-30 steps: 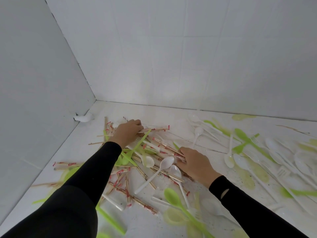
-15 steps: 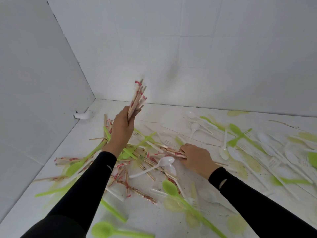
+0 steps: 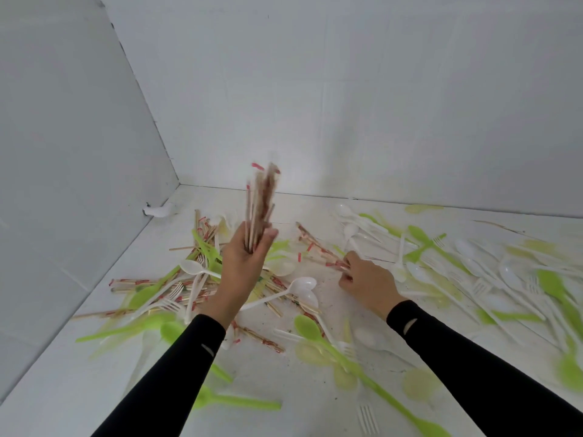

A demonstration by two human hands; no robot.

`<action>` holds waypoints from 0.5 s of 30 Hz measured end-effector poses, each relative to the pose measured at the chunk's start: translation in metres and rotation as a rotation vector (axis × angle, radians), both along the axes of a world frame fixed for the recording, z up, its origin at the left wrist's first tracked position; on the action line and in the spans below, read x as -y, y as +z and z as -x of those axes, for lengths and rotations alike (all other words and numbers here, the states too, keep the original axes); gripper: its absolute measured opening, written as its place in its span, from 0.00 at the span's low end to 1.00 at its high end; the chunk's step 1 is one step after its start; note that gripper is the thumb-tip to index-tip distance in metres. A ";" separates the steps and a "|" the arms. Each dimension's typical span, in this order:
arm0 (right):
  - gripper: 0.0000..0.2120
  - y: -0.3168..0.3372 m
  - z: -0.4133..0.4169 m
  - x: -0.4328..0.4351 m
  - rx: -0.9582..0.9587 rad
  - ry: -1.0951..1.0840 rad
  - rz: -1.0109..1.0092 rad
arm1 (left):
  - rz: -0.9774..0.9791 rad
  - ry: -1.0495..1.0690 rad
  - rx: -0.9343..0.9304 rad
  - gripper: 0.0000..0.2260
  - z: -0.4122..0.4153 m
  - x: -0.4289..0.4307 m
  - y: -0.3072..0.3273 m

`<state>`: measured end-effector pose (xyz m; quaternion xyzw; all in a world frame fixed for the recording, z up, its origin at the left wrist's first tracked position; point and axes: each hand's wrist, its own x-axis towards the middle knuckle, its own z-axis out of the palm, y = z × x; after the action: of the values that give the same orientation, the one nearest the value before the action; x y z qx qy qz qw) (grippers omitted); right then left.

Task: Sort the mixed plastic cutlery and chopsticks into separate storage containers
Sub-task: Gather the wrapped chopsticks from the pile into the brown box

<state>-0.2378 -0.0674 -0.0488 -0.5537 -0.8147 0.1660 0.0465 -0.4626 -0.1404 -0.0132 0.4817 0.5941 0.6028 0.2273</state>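
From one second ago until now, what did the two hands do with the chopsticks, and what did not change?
The left hand gripped a chopstick bundle in the pile, lifted it and turned it nearly upright; it is blurred now. The right hand stayed low, pinching the wrapped chopsticks on the white surface. The white spoon between the hands lies about as before.

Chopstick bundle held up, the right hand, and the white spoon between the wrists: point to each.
chopstick bundle (image 3: 260, 206): head view, blurred mid-shaft.
right hand (image 3: 367, 279): head view, back of hand.
white spoon (image 3: 303, 283): head view, its bowl.
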 end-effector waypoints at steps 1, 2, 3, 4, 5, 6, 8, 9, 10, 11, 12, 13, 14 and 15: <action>0.09 0.003 -0.005 -0.003 -0.039 -0.011 0.019 | 0.063 -0.059 -0.010 0.06 -0.002 0.005 -0.002; 0.10 0.006 -0.008 -0.005 -0.076 -0.015 0.048 | 0.133 -0.134 -0.036 0.09 -0.001 0.008 -0.008; 0.09 0.008 -0.013 -0.008 -0.124 -0.026 0.083 | 0.209 -0.220 -0.103 0.11 0.000 0.010 -0.014; 0.09 0.011 -0.015 -0.010 -0.190 -0.041 0.122 | 0.288 -0.299 -0.224 0.11 0.002 0.010 -0.021; 0.10 0.014 -0.019 -0.011 -0.269 -0.068 0.160 | 0.353 -0.363 -0.389 0.11 0.003 0.009 -0.029; 0.11 0.018 -0.021 -0.011 -0.348 -0.097 0.187 | 0.378 -0.411 -0.566 0.10 0.005 0.007 -0.037; 0.11 0.026 -0.025 -0.009 -0.453 -0.140 0.189 | 0.340 -0.487 -0.831 0.08 0.007 0.003 -0.054; 0.11 0.028 -0.027 -0.008 -0.468 -0.150 0.168 | 0.327 -0.500 -0.921 0.09 0.007 0.003 -0.061; 0.10 0.030 -0.028 -0.007 -0.464 -0.157 0.137 | 0.306 -0.480 -1.001 0.10 0.006 0.003 -0.068; 0.10 0.031 -0.030 -0.006 -0.458 -0.170 0.110 | 0.268 -0.438 -1.062 0.10 0.005 0.004 -0.071; 0.10 0.032 -0.030 -0.005 -0.473 -0.186 0.097 | 0.223 -0.403 -1.102 0.09 0.005 0.003 -0.075; 0.10 0.032 -0.031 -0.005 -0.517 -0.205 0.099 | 0.193 -0.378 -1.126 0.08 0.003 0.002 -0.075; 0.10 0.033 -0.031 -0.003 -0.593 -0.223 0.124 | 0.174 -0.365 -1.137 0.07 0.004 0.000 -0.077; 0.09 0.034 -0.032 -0.002 -0.672 -0.244 0.159 | 0.164 -0.359 -1.140 0.07 0.003 -0.001 -0.076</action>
<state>-0.2062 -0.0649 -0.0148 -0.5631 -0.6665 0.3946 0.2881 -0.4661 -0.1391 -0.0893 0.8027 0.5761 0.1539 0.0077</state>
